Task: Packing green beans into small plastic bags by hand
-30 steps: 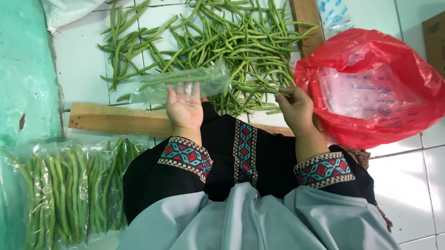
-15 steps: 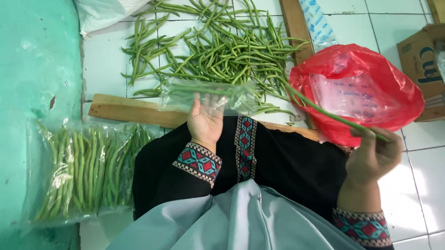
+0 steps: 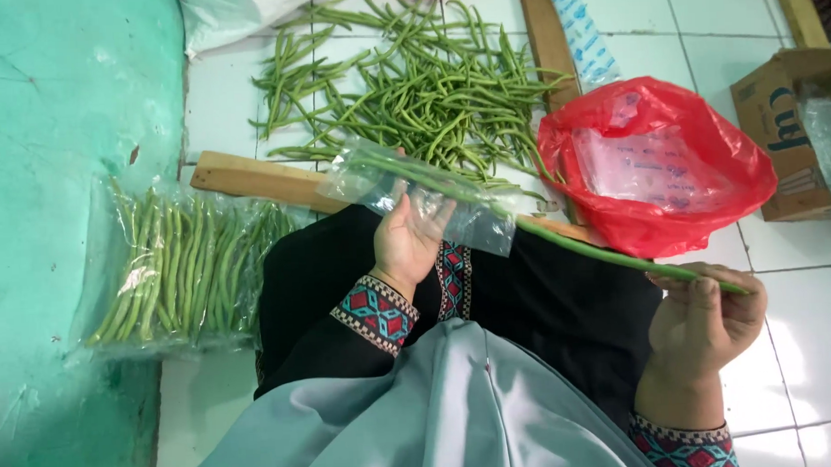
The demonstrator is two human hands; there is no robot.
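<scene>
Head view: left hand (image 3: 414,238) grips a thin clear plastic bag (image 3: 421,196), limp and slippery, at its mouth; right hand (image 3: 704,320) pinches long green beans (image 3: 610,254) by their far end, light, slender, snappable, tips reaching into the bag.

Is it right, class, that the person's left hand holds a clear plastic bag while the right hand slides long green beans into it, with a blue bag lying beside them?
Not quite: the head view shows the bag beside them is red, not blue. The left hand holds the clear plastic bag and the right hand slides in the beans.
</scene>
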